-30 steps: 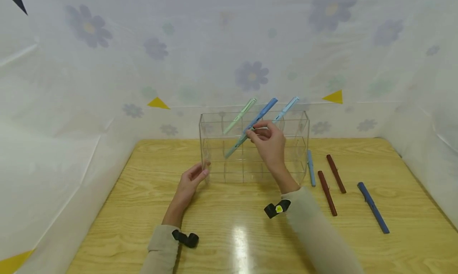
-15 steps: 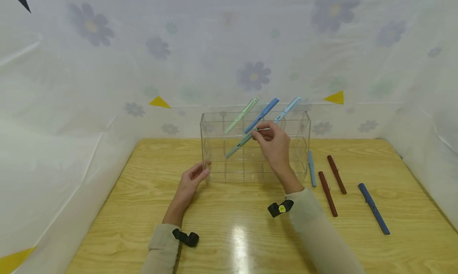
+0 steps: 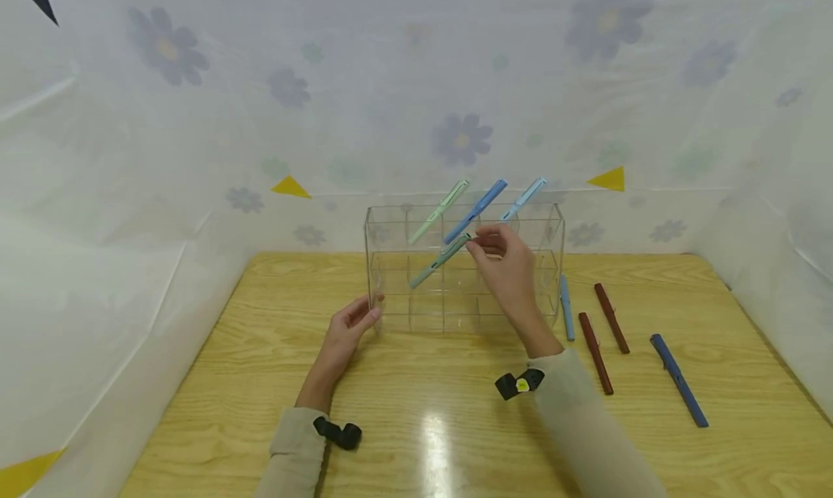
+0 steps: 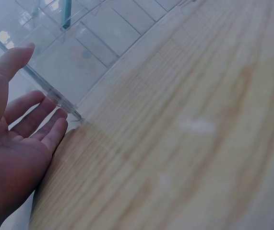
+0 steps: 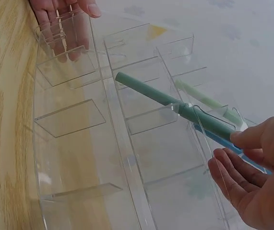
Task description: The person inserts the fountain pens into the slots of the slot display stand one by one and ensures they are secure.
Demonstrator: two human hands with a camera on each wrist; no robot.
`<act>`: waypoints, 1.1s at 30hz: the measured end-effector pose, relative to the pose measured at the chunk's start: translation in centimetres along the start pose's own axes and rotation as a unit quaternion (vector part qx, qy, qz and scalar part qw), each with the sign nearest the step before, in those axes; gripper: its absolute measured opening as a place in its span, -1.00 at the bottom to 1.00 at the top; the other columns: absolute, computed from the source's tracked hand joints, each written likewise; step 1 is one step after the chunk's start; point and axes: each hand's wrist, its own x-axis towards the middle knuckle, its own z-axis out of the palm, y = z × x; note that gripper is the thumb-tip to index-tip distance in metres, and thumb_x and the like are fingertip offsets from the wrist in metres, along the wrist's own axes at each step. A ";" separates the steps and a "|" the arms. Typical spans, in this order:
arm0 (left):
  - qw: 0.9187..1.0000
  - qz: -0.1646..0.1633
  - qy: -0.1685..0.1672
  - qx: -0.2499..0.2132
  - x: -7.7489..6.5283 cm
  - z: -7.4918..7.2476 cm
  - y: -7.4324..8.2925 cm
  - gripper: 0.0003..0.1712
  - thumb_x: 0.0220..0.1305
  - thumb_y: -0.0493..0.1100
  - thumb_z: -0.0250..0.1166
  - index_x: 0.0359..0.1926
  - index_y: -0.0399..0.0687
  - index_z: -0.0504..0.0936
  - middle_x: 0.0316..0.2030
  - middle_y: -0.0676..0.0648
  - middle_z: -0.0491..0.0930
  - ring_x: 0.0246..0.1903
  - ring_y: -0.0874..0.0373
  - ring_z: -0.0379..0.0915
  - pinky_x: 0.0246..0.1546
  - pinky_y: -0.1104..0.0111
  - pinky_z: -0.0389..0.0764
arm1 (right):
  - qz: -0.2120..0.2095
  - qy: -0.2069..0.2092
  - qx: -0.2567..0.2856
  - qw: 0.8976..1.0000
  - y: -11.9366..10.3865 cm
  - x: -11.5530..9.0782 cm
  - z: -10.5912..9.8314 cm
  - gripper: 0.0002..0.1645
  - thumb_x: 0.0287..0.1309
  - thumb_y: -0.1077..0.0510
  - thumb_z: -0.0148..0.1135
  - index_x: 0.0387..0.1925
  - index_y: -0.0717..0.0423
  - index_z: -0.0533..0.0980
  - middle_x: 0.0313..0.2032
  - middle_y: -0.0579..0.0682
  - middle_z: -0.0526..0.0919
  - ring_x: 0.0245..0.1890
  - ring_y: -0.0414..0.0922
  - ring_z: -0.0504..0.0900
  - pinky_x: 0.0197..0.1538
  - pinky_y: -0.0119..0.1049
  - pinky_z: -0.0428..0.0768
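Observation:
A clear acrylic pen rack (image 3: 426, 323) with tiered compartments stands on the table. A dark green pen (image 3: 429, 269) slants in its middle tier, cap end up and to the right. My right hand (image 3: 507, 270) is at that cap end; in the right wrist view the thumb tip overlaps the green pen (image 5: 206, 122), while other fingers lie apart from it. Behind it, a light green pen (image 3: 437, 212), a blue pen (image 3: 475, 212) and a pale blue pen (image 3: 523, 200) lean in the top tier. My left hand (image 3: 345, 332), fingers relaxed, touches the rack's left side.
Right of the rack, a light blue pen (image 3: 567, 308), two dark red pens, one nearer (image 3: 595, 353) and one farther (image 3: 612, 319), and a navy pen (image 3: 679, 380) lie on the wooden table (image 3: 390, 440). A flower-patterned sheet (image 3: 364, 86) hangs behind.
My right hand has slid right along the dark green pen to its cap end, and its fingers have loosened. The pen stays slanted in the rack. My left hand keeps its place.

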 end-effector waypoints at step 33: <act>1.000 -0.007 0.003 0.007 0.1 -0.1 0.0 -0.45 0.48 -0.07 0.31 0.39 -0.16 0.51 0.32 -0.18 0.52 0.36 -0.01 0.39 0.23 0.44 0.47 | 0.084 0.039 0.064 0.994 2.5 -3.9 -12.6 -0.67 0.34 0.29 0.33 0.08 0.34 0.55 -0.19 0.01 0.75 -0.27 -0.23 0.74 -0.20 -0.41 0.71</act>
